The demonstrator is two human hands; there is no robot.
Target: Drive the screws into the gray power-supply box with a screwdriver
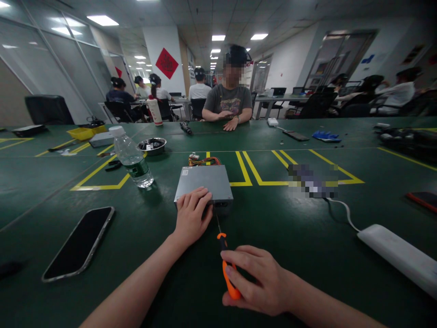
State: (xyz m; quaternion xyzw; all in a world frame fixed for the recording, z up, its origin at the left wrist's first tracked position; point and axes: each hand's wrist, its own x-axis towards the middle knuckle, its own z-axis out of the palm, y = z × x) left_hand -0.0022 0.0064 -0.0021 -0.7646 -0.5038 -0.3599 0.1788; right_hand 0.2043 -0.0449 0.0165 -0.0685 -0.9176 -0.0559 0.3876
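- The right grip (257,278) is closed around the handle of the screwdriver (222,241); the left grip (191,214) lies over the near-left part of the metal box (206,176), fingers slightly bent. If it also pinches something, I cannot tell.
- For good work, the shaft should meet the box's near face straight, with gentle pressure, while the left grip steadies the box.
- The screwdriver's long axis runs toward the table's (164,282) far edge, tip forward and slightly left.
- The box lies well apart from that edge, socket (222,204) facing near, cables (215,160) behind; its longer side is unclear.
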